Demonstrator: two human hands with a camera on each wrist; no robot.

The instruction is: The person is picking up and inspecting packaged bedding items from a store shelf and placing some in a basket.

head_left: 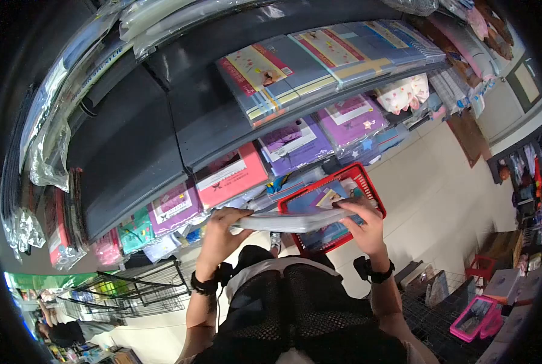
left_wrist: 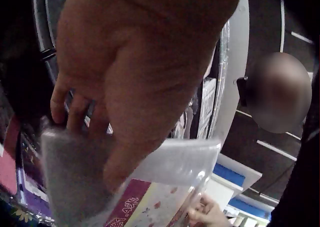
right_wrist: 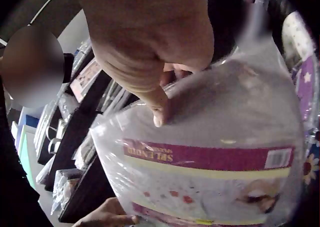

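In front of the body, a flat clear-plastic package is held level between both hands, seen nearly edge-on in the head view. My left hand grips its left edge, thumb on the printed face in the left wrist view. My right hand pinches the opposite edge, thumb pressing on the plastic. The package's face carries a maroon and yellow label with a floral picture and a barcode. Past it on the floor is a red shopping basket with flat packages inside, partly hidden by the held package.
A dark shelf spans the front, with grey-blue packages stacked on its upper right. Below hang pink packages and purple packages. A wire rack stands to the left. Goods in a pink case lie at right.
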